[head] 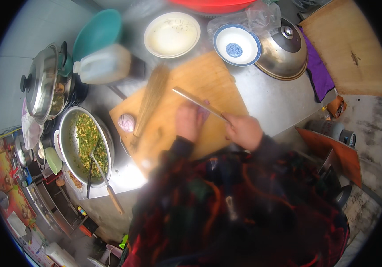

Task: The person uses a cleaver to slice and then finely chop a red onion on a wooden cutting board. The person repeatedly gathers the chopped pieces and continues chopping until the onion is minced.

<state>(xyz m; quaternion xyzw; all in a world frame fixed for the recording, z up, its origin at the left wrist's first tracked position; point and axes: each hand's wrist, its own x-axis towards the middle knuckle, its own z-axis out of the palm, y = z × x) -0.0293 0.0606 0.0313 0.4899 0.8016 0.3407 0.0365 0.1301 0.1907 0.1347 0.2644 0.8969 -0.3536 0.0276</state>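
My right hand (244,130) grips the handle of a kitchen knife (196,101), whose blade is seen nearly edge-on above the wooden cutting board (224,78). Under the curled fingers of my left hand (188,120), right beside the blade, lies a piece of red onion (205,112). The hand hides part of it. Another piece of red onion (126,122) rests near the board's left edge. Between it and my left hand, a straw whisk brush (152,95) lies slantwise across the board.
Left of the board stands a steel bowl (61,147) of chopped greens with a wooden-handled spatula (114,198). Behind are a plastic jug (105,65), a cream plate (172,35), a blue-rimmed bowl (249,55) and a domed lid (286,58). A lidded pot (42,85) stands far left.
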